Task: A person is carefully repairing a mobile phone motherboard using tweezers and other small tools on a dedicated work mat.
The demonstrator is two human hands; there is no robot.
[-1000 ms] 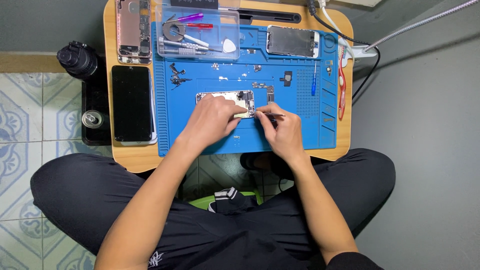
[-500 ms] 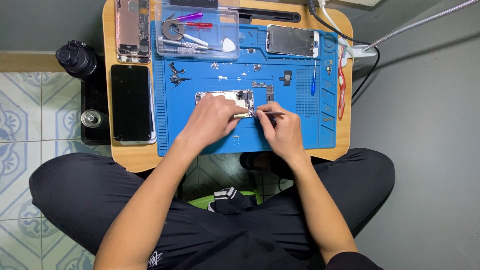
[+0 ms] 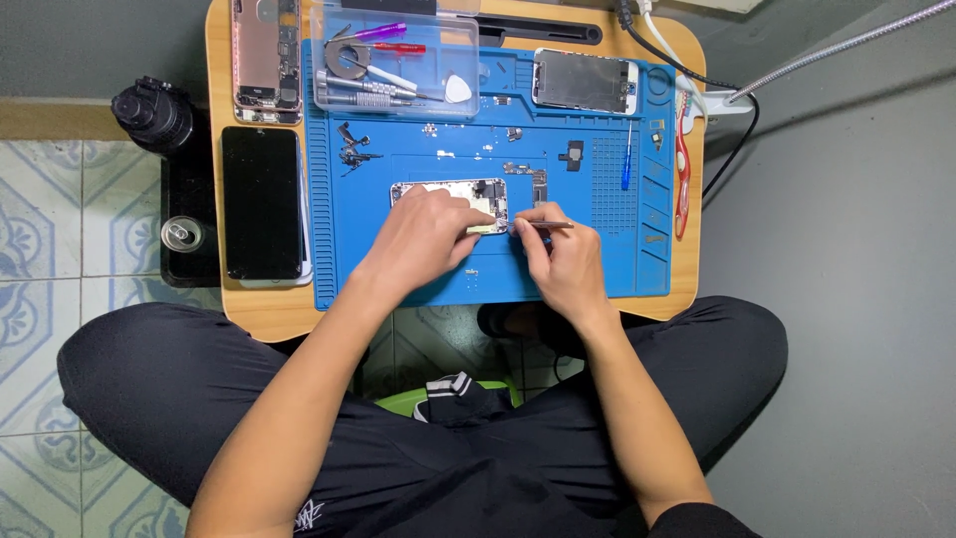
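An opened phone body (image 3: 460, 193) lies on the blue repair mat (image 3: 418, 269) on a small wooden table. My left hand (image 3: 418, 239) rests over the phone's near half and holds it down. My right hand (image 3: 560, 261) pinches metal tweezers (image 3: 546, 225), their tip at the phone's right end. Small loose parts (image 3: 538, 179) lie just beyond the phone on the mat.
A clear tray of tools (image 3: 393, 62) and a phone screen (image 3: 584, 82) sit at the back of the mat. A second opened phone (image 3: 265, 60) and a black phone (image 3: 261, 203) lie at left. A blue screwdriver (image 3: 627, 157) and red tool (image 3: 681, 169) lie right. A can (image 3: 179, 234) stands off the table's left.
Both hands stay on the phone; the right hand with the tweezers has shifted only slightly.
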